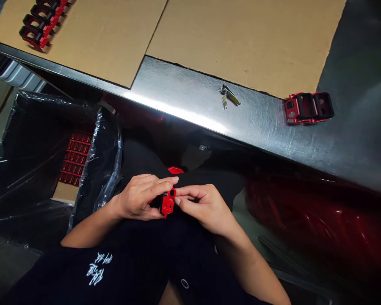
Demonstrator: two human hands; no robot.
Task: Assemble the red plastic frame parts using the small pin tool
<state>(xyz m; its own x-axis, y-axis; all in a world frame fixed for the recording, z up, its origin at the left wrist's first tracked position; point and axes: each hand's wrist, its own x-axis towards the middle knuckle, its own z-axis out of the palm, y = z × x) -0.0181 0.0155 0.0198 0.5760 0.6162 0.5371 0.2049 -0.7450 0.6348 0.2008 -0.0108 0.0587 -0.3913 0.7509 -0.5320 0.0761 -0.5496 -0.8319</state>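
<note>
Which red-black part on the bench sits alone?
The red-black part on the steel bench top, beside the cardboard; the others sit in a row on the cardboard, top left.

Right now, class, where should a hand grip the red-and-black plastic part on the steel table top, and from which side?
From above, probably, pinching the black middle bar of the red-and-black plastic part: it lies flat on the steel table top, and the openings beside that bar admit fingers.

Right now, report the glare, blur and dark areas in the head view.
In the head view, a hard white glare streaks along the steel table top; a red patch at lower right is smeared and unreadable; the area below the table edge is deep shadow; left hand and right hand are fairly sharp.
</note>
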